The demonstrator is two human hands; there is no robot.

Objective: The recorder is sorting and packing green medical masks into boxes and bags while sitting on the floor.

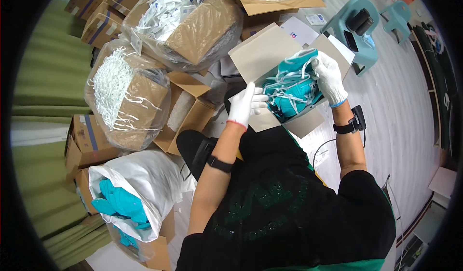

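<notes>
Between my hands stands an open carton (304, 121) with its flaps spread, filled with teal face masks (289, 102) that have white straps. My right hand (331, 78), in a white knit glove with a blue cuff, pinches the edge of a teal face mask (295, 65) at the top of the carton. My left hand (245, 105), gloved in white with a red cuff, is at the carton's left side. Its fingers are apart and point toward the masks, with nothing in them.
To the left are a white sack (149, 182) of teal pieces, a plastic bag (113, 90) of white straps and a bag (166, 11) of white packets. Brown cartons (94, 141) line the green curtain. A teal stool (354, 18) holding dark objects stands at the far right.
</notes>
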